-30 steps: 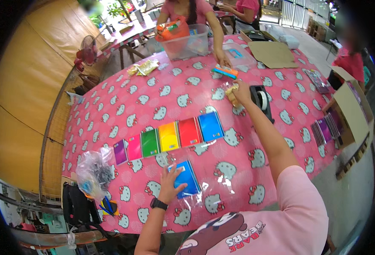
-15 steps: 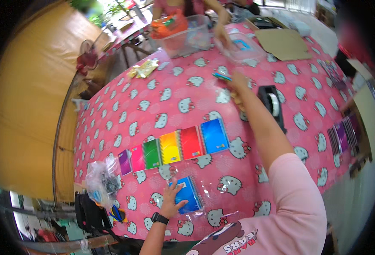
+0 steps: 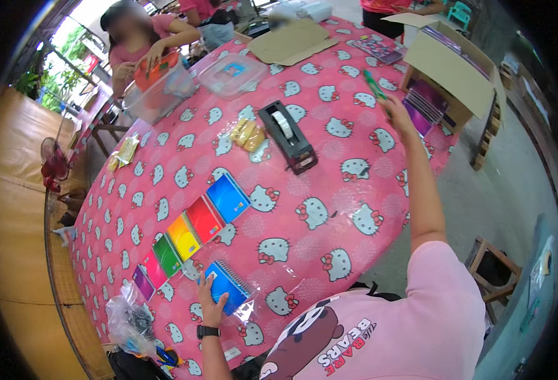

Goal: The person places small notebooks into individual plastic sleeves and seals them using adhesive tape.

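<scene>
My left hand [image 3: 212, 303], with a black watch on its wrist, lies spread at the left edge of a blue spiral notebook [image 3: 230, 286], the thumb on its cover. Glossy clear plastic shows beside and under this notebook. My right arm reaches far out to the right. At its end my right hand [image 3: 395, 115] is closed around a slim green object [image 3: 372, 83] whose kind I cannot make out. Beyond the left hand lies a slanting row of spiral notebooks: purple [image 3: 143, 282], pink [image 3: 155, 268], green [image 3: 167, 255], yellow [image 3: 183, 236], red [image 3: 204, 218] and blue [image 3: 228, 197].
A black tape dispenser [image 3: 287, 136] stands mid-table beside tan rolls [image 3: 248, 135] in clear wrap. At right, an open cardboard box [image 3: 446, 73] stands by purple notebooks [image 3: 424, 106]. A co-worker handles orange plastic in a clear bin [image 3: 158, 98]. A plastic bag [image 3: 129, 322] lies near left.
The view has turned to the right. My right hand has swung from mid-table to the right, near the cardboard box, with the slim object in it. My left hand stays at the blue notebook.
</scene>
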The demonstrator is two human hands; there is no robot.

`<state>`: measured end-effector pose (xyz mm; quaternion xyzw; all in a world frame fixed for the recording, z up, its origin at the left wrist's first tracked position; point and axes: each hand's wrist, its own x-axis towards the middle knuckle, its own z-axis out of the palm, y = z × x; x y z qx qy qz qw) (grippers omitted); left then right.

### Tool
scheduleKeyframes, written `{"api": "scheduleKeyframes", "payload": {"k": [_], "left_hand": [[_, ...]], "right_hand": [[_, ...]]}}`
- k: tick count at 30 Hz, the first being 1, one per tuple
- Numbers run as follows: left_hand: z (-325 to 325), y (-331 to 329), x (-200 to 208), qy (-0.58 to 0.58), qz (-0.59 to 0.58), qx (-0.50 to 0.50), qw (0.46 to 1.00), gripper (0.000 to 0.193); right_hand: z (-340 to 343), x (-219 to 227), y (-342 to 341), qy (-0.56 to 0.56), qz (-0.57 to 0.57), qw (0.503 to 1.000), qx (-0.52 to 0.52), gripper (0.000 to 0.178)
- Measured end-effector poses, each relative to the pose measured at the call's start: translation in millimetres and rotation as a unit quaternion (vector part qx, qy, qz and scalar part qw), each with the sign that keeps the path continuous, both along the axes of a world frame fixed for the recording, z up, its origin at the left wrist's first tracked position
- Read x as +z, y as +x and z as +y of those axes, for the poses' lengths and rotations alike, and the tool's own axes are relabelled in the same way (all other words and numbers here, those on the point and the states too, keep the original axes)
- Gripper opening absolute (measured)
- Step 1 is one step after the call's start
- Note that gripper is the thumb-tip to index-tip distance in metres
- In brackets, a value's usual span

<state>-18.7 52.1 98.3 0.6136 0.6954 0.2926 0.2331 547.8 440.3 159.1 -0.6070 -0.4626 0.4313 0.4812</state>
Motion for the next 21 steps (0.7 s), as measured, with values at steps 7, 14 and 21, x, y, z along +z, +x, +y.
{"api": "scheduleKeyframes", "payload": {"k": [7, 14, 21], "left_hand": [[-7, -3, -4, 0.016, 0.001, -0.017, 1.0, 0.064], [-13, -8, -1, 0.026, 0.04, -0.013, 0.999, 0.063], [-8, -4, 2, 0.013, 0.037, 0.025, 0.999, 0.064]], "right_hand": [[-98, -24, 48, 0.075, 0.455, 0.886, 0.048, 0.052], [-105, -20, 16, 0.124, 0.547, 0.803, 0.199, 0.055], [-85, -73, 4, 0.122, 0.562, 0.814, 0.077, 0.052]]}}
